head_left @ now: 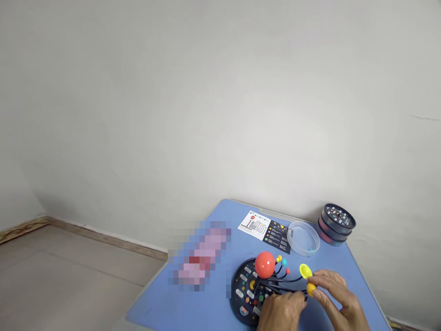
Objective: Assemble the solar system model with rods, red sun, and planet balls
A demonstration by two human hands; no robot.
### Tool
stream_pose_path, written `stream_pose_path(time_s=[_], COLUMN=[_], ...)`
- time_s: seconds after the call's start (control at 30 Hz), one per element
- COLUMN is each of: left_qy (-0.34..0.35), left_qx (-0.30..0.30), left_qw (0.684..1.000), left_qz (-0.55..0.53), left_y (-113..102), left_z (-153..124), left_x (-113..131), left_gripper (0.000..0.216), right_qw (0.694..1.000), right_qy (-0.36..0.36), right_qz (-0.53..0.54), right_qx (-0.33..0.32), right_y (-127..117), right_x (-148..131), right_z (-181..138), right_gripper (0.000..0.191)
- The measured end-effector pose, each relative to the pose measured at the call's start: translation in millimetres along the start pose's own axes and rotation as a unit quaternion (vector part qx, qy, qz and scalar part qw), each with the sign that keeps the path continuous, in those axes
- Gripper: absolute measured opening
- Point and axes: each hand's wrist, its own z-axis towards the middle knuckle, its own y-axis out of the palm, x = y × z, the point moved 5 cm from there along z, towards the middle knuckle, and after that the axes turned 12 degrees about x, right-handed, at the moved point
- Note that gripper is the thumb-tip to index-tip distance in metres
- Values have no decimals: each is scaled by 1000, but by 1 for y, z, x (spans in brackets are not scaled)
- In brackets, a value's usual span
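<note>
A solar system model stands at the front of the blue table, with a round black base (237, 303) bearing printed planets and labels. Above the base sits a large red ball (265, 265), and curved black arms reach out to the right from below it. Small yellow, teal and red balls tip the shorter arms. A yellow ringed ball (305, 271) is on a longer arm. My left hand (280, 312) is closed around a black arm, its fingertips partly hidden. Between thumb and fingers, my right hand (339, 299) pinches an orange-yellow ball (311, 289) at that arm's end.
Behind the model, a printed instruction sheet (255, 225) lies flat. Beside it is a clear round tray (303, 238) with a small teal piece inside. Stacked round black containers (336, 224) stand at the back right. A blurred pink patch (206, 255) covers the left side.
</note>
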Motion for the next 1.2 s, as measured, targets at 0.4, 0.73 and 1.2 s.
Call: stream_pose_path(time_s=[0.4,0.73,1.2], left_qy=[-5,-14,-20], left_qx=[-25,-16,-46], left_qw=[1000,1000,998], left_qz=[-4,-17,-23], left_y=[1,2,6], left_z=[0,3,-1], left_x=[0,4,0], left_gripper=[16,15,14], right_qw=[999,996,983], right_qy=[17,-79,-180], right_qz=[41,15,-35], right_qx=[-18,-30,-10], right_y=[1,1,0], right_x=[1,-1,-11], right_z=[0,-4,-2], right_gripper=[23,21,28])
